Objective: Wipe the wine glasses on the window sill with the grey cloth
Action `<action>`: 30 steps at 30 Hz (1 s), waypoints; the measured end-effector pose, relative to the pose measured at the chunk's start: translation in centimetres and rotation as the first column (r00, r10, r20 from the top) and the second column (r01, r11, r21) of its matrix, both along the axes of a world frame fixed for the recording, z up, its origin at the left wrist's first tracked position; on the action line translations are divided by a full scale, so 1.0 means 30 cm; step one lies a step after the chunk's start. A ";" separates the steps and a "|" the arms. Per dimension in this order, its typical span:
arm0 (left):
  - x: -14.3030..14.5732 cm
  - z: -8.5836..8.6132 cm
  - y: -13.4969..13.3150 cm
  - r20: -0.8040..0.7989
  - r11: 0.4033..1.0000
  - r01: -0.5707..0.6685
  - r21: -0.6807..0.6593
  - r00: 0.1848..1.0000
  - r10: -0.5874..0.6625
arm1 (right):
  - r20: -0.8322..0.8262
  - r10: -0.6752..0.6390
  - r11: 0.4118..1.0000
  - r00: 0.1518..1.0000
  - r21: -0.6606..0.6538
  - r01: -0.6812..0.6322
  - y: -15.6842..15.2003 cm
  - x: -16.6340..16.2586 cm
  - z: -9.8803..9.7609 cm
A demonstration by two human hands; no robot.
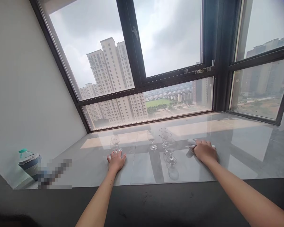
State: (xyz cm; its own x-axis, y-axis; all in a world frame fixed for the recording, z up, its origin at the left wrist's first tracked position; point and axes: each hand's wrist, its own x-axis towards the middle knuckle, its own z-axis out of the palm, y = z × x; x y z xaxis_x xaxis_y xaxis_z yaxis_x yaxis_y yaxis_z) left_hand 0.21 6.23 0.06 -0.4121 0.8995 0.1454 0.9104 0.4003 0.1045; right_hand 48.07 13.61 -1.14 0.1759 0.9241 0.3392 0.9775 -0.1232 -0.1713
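The stemmed glasses (171, 160) are clear and colourless; the cloth (191, 145) is white with pale grey shadows. The windowsill (90, 168) is light grey and glossy — cream patches of reflected light and darker grey bands cross it — while the front face (144, 203) below is dark grey. The wall (19, 78) is plain pale grey. The cup (31, 164) has a blue-grey band, and the bottle cap (23, 150) is turquoise. The window frame (219, 47) is dark brown. Outside: a beige tower (111, 63) dotted with rows of small dark windows, a green field (158, 102), a white-and-grey sky (170, 31).
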 end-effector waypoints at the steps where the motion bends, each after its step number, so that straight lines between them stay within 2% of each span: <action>1: 0.001 -0.001 0.000 0.002 1.000 -0.009 0.000 1.000 0.009 | 0.002 0.000 1.000 1.000 0.002 0.000 0.001 0.001 -0.001; 10: 0.003 0.011 -0.014 0.005 0.993 -0.108 0.046 0.994 0.108 | -0.012 0.004 1.000 1.000 0.005 -0.004 0.001 -0.001 0.000; 21: 0.007 0.016 -0.015 0.017 0.991 -0.129 0.030 0.991 0.129 | -0.019 0.026 1.000 0.999 0.005 -0.026 0.004 0.002 -0.002; 30: 0.010 0.022 -0.022 -0.010 0.982 -0.158 0.099 0.987 0.159 | -0.028 0.024 1.000 0.999 0.020 -0.023 0.003 0.000 -0.003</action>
